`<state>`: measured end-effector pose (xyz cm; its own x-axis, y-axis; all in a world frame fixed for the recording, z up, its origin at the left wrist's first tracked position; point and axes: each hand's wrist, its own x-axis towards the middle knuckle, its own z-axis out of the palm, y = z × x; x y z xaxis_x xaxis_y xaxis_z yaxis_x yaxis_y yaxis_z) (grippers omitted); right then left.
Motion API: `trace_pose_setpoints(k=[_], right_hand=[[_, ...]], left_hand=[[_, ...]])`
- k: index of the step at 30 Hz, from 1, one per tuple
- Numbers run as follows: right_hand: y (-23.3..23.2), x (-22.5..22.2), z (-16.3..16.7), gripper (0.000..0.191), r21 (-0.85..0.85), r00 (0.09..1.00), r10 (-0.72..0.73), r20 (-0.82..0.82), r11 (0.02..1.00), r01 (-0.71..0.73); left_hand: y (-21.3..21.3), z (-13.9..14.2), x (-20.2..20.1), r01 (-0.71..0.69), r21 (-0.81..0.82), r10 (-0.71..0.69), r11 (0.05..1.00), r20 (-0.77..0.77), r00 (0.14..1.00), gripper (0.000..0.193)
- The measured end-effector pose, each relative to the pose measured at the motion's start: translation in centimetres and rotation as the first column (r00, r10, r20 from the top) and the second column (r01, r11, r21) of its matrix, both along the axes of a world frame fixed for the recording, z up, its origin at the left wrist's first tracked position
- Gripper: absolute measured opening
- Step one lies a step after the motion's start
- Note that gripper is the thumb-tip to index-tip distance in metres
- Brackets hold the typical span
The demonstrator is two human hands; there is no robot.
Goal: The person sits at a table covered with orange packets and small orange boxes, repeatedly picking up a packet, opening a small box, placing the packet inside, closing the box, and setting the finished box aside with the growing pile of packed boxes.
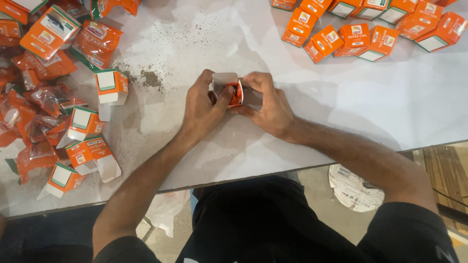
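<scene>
Gripping small orange carton (233, 90) between left hand (202, 109) and right hand (268, 104) — fingers pinching, steadying its open flap.

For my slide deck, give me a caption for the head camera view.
Left hand and right hand hold a small orange carton over a white table.

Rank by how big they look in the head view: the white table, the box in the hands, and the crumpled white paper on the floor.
1. White table, by far the largest.
2. Crumpled white paper on the floor, though farther from the camera.
3. Small orange and white box, partly hidden by left hand and right hand.
</scene>
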<state>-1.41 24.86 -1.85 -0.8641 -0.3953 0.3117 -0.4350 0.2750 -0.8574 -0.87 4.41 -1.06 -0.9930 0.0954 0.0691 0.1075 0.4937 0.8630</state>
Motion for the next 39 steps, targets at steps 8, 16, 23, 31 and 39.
trace_pose_setpoints(k=[8, 16, 23, 31, 39], right_hand=[[-0.2, 0.0, 0.6, 0.063, 0.271, 0.916, 0.121, -0.382, 0.962, -0.014], [-0.4, 0.2, 0.4, 0.054, 0.267, 0.939, 0.095, -0.329, 0.964, -0.003], [-0.4, 0.3, -0.3, 0.035, 0.169, 0.953, 0.062, -0.297, 0.986, -0.011], [-0.1, -0.1, -0.5, 0.050, 0.131, 0.995, 0.030, -0.093, 0.991, -0.018], [-0.2, -0.2, 0.2, 0.055, 0.096, 0.997, 0.055, -0.050, 0.994, -0.051]], left_hand=[[-1.5, 2.1, 0.3, 0.318, 0.595, -0.409, 0.739, 0.021, 0.912, 0.054], [-1.6, 2.5, -1.1, 0.027, 0.485, -0.240, 0.874, 0.383, 0.892, 0.029], [-0.8, 2.4, 1.1, 0.189, -0.069, -0.200, 0.980, -0.415, 0.888, 0.040], [-1.8, 0.1, 1.4, 0.230, -0.248, -0.322, 0.941, -0.449, 0.833, 0.033], [-2.1, -0.3, 1.4, 0.236, -0.394, -0.423, 0.888, -0.505, 0.752, 0.026]])
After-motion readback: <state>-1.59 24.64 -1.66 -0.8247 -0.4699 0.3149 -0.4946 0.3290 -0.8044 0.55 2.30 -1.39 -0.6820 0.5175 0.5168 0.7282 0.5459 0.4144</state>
